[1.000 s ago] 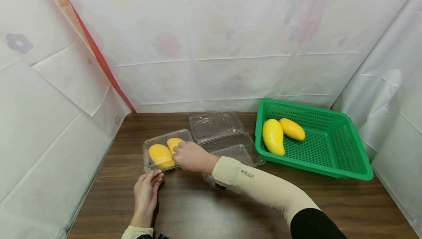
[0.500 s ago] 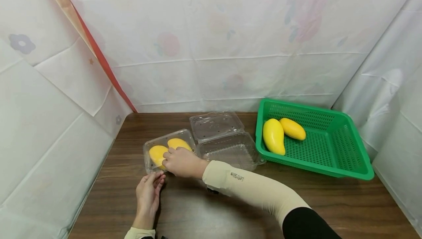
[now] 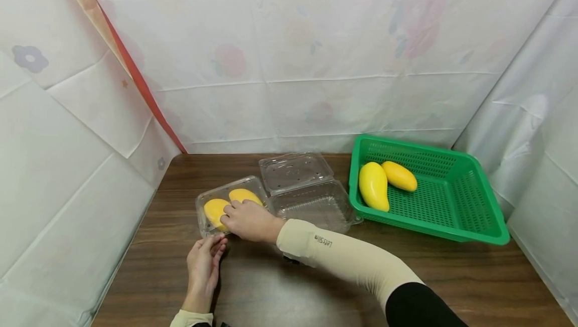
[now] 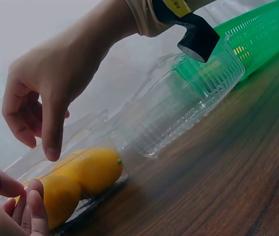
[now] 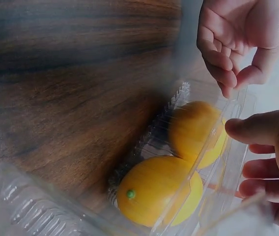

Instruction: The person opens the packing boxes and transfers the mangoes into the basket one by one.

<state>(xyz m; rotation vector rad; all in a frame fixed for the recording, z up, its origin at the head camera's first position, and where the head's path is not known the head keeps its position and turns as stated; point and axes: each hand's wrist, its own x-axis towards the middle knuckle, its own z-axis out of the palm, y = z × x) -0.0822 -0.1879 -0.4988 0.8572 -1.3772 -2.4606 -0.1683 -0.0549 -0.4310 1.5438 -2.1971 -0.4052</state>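
Two yellow mangoes (image 3: 214,212) lie side by side inside a clear plastic clamshell box (image 3: 200,201), its lid down over them. At the box's near left corner my left hand (image 3: 202,267) pinches the rim between thumb and fingertips, also seen as a pinching left hand (image 5: 240,44) in the right wrist view. My right hand (image 3: 252,221) is over the front edge of the lid, blocking part of the mangoes in the head view. In the left wrist view the right hand (image 4: 51,93) points its thumb down at the lid rim, other fingers loosely bent, nothing held between them.
A second clear clamshell box (image 3: 316,201) stands open just right of the first, lid tipped back. Further right, a green plastic basket (image 3: 433,211) holds a large yellow mango (image 3: 374,186) and a smaller orange-yellow mango (image 3: 400,176). A white cloth backdrop (image 3: 289,106) borders the wooden table.
My right hand has shifted left and slightly nearer along the lid, from over the right mango to its front edge. The left hand has kept its place at the corner.
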